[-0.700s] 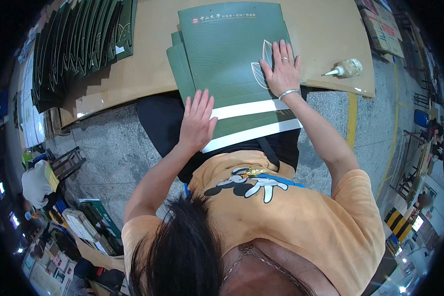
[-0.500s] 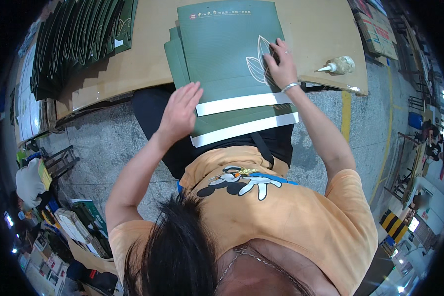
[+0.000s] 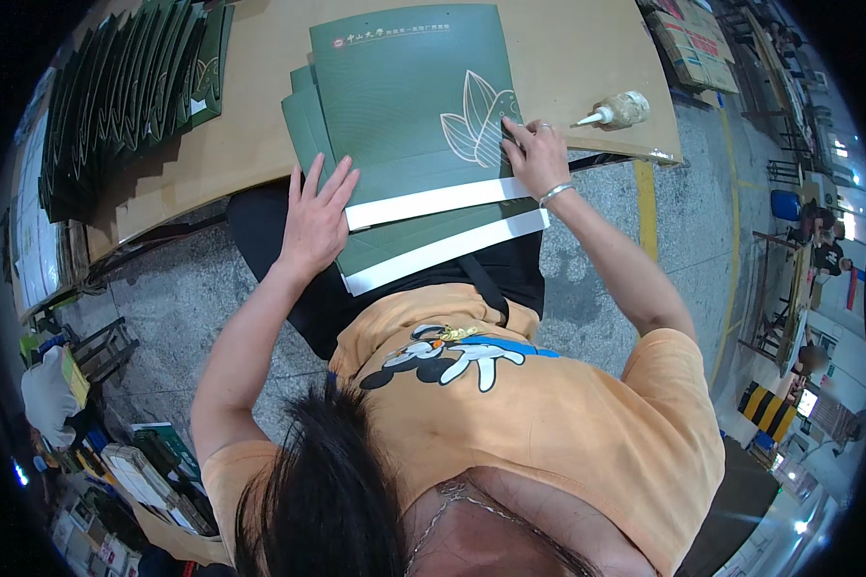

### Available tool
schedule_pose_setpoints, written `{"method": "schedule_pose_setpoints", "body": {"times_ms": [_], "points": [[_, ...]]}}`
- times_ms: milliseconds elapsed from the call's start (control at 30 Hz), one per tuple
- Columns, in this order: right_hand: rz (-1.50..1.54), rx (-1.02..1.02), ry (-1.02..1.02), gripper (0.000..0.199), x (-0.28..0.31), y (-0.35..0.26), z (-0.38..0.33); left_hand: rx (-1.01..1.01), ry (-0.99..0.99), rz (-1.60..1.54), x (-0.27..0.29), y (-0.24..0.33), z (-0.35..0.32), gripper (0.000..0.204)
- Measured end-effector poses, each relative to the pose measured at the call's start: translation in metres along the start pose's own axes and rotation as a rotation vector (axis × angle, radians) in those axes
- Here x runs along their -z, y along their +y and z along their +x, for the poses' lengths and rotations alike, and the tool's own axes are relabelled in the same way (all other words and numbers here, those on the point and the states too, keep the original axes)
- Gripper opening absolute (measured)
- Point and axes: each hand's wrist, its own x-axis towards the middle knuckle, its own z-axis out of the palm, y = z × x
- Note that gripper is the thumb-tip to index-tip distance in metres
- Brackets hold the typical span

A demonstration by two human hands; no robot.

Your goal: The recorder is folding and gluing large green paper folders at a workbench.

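A flat green paper bag [image 3: 394, 106] with a pale leaf design and a white strip along its near edge lies on top of several similar flat bags, partly on the table and partly over my lap. Below it, another green bag [image 3: 433, 240] shows its own white strip. My left hand [image 3: 318, 212] is open, fingers spread, at the left edge of the bags. My right hand [image 3: 539, 159] rests at the right edge of the top bag, its fingers apart and lightly bent over the leaf design. Neither hand visibly lifts anything.
A row of folded green paper bags [image 3: 130, 101] stands at the table's far left. A glue bottle [image 3: 621, 111] with a white nozzle lies on the table [image 3: 587, 58] to the right. Past the right table edge is a cardboard stack [image 3: 693, 53].
The whole view has shifted a little. My right hand has slid down and outward from the leaf design to the bag's right edge. My left hand's fingers have spread at the left edge.
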Motion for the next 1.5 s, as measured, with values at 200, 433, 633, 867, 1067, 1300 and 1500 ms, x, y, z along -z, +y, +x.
{"method": "schedule_pose_setpoints", "body": {"times_ms": [200,433,633,867,1067,1300,1500], "points": [[0.368,-0.409,-0.086,0.059,0.016,-0.01,0.01,0.175,0.015,-0.385,-0.002,0.002,-0.008,0.055],[0.825,-0.533,-0.381,0.044,0.051,-0.005,0.026,0.059,-0.12,-0.25,0.03,-0.012,-0.01,0.055],[1.193,-0.514,-0.549,0.029,0.052,-0.014,0.03,0.005,0.192,-0.082,0.032,-0.021,0.0,0.058],[0.634,0.017,0.031,0.046,0.039,0.007,0.021,0.05,0.116,-0.319,0.019,-0.043,0.015,0.039],[0.105,0.454,-0.027,0.053,0.018,0.019,0.01,0.14,-0.032,-0.313,0.02,-0.041,0.019,0.038],[0.022,0.401,0.041,0.042,0.009,0.011,0.006,0.129,0.068,-0.217,0.021,-0.022,0.014,0.044],[0.055,0.398,0.074,0.037,0.005,0.009,0.008,0.192,0.106,-0.339,0.022,-0.028,0.016,0.052]]}}
